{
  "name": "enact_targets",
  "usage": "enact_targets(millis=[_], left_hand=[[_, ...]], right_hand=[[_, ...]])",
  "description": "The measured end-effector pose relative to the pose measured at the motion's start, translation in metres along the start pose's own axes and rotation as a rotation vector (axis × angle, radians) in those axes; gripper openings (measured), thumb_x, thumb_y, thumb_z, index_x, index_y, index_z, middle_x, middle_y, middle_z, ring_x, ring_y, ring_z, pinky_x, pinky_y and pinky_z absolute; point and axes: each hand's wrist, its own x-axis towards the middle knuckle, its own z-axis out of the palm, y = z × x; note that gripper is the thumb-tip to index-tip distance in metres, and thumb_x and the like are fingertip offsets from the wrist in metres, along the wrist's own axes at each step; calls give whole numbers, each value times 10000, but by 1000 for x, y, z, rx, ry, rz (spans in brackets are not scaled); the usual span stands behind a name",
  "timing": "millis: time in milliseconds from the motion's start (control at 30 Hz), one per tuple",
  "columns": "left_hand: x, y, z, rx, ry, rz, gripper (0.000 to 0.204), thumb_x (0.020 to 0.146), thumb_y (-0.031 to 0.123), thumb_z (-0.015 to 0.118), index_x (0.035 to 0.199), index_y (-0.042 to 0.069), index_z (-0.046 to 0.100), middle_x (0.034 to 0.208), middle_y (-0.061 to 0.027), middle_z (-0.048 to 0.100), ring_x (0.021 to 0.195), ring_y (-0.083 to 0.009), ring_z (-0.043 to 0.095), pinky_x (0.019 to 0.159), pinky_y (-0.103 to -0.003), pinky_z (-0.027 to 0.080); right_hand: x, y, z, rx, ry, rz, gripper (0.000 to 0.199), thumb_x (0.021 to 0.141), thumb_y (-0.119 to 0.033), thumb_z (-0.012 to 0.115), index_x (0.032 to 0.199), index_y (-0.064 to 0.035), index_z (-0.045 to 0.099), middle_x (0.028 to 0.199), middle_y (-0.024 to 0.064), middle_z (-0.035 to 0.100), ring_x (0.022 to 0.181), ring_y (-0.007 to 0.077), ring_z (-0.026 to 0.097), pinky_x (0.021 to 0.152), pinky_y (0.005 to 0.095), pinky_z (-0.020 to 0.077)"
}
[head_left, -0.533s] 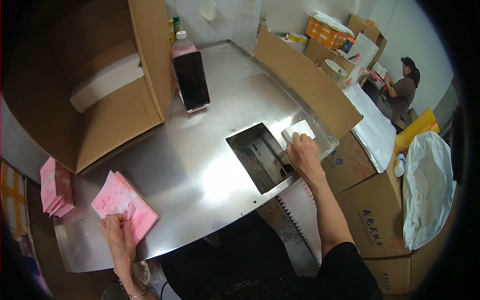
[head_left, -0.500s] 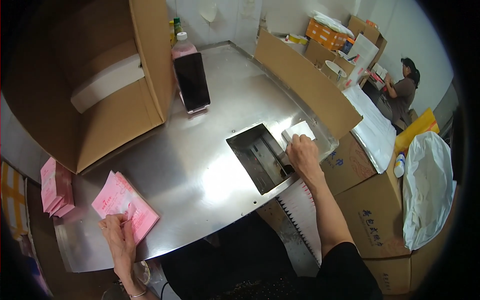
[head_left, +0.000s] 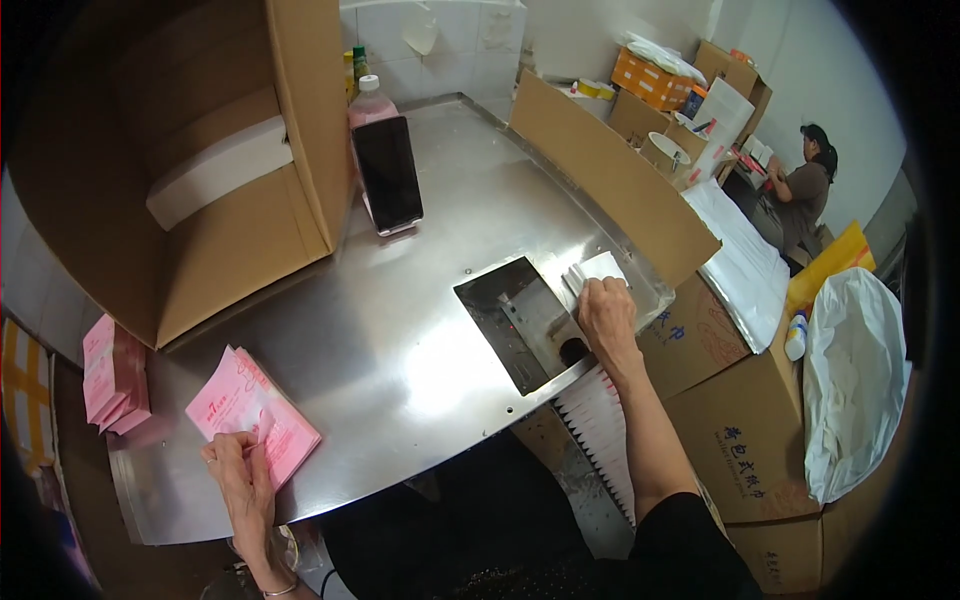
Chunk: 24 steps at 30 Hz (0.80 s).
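At lower left of the frame, we are pinching a raised fold of the top pink sheet [head_left: 232, 402] between thumb and fingers of the left hand [head_left: 240, 475], its pink stack [head_left: 294, 440] lying on the metal table [head_left: 375, 350]. Right of centre, we are curling the fingers of the right hand [head_left: 608, 315] against a white folded stack [head_left: 601, 266], beside a rectangular opening [head_left: 490, 305]; whether they are pinching it, we cannot tell. We are also noting a phone [head_left: 388, 172] standing at upper left, near an open cardboard box [head_left: 240, 270].
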Motion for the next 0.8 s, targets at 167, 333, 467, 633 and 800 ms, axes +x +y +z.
enact_targets(millis=[167, 333, 467, 633, 800], left_hand=[[-1, 1, 1, -25, 0, -31, 78, 905, 4, 623, 971, -1, 582, 914, -109, 499, 929, -267, 422, 869, -368, 376], [-1, 1, 1, -26, 2, -31, 73, 911, 13, 622, 966, -8, 579, 920, -113, 499, 936, -264, 423, 881, -363, 377], [-2, -1, 2, -40, 12, -27, 70, 913, 14, 619, 962, -12, 577, 920, -115, 501, 942, -262, 424, 888, -360, 377], [-1, -1, 2, -34, 11, -31, 67, 913, 16, 618, 961, -9, 577, 920, -109, 504, 938, -257, 432, 875, -361, 385], [3, -10, -6, -141, 3, -72, 71, 890, -1, 625, 944, 1, 579, 911, -108, 515, 914, -263, 462, 862, -371, 392]], right_hand=[[-2, 0, 0, 30, 20, 15, 143, 885, -97, 633, 822, 30, 649, 801, 204, 597, 844, 355, 592, 758, 454, 500], [-1, -2, -1, -16, 6, -38, 139, 893, -104, 634, 832, 21, 631, 797, 202, 591, 826, 360, 588, 747, 459, 493], [-1, 4, 10, -26, 73, 2, 146, 897, -113, 636, 815, 6, 614, 795, 196, 588, 808, 356, 586, 741, 456, 489], [-2, 7, 11, -8, 110, -27, 124, 882, -109, 645, 826, -6, 602, 808, 188, 585, 806, 350, 580, 729, 454, 482], [-3, 5, 9, 10, 101, 0, 124, 883, -114, 650, 835, -10, 603, 843, 181, 579, 849, 352, 572, 750, 469, 468]])
